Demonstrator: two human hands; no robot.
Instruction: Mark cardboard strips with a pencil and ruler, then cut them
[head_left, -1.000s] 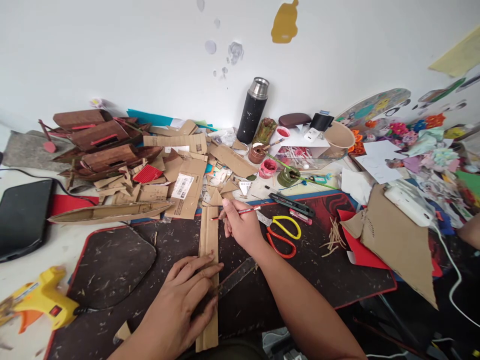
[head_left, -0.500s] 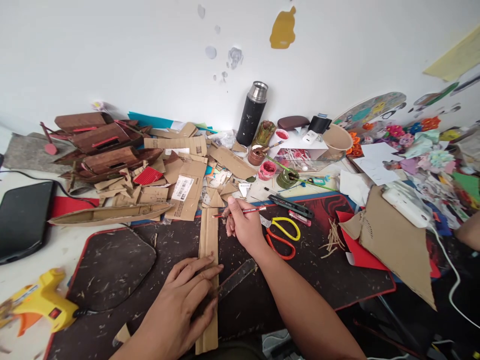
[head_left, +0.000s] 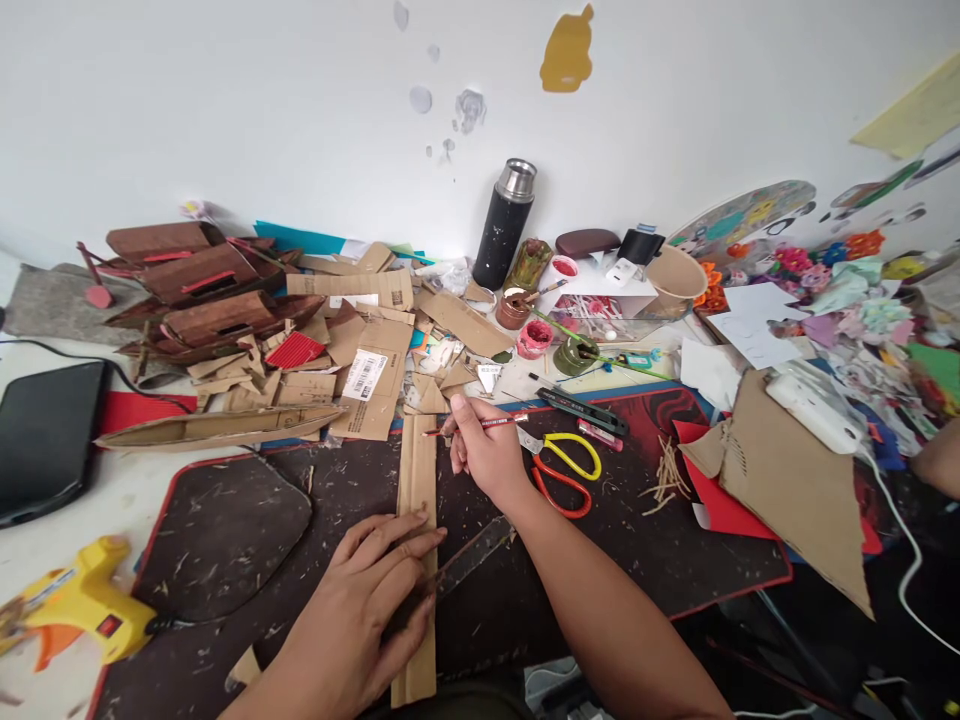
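Observation:
My right hand is closed around a red pencil. Its tip points left, over the upper part of a long cardboard strip. Across the lower part of that strip lies my left hand, palm down with fingers stretched out. A dark ruler slants up to the right from beside the left fingers; its near end is hidden by that hand. Close to the right wrist are scissors with a yellow and an orange handle.
A box cutter lies behind the scissors. Brown model boats and cardboard scraps crowd the back left. A yellow glue gun sits at left. Paint pots and a black flask stand at the back. Cardboard rests at right.

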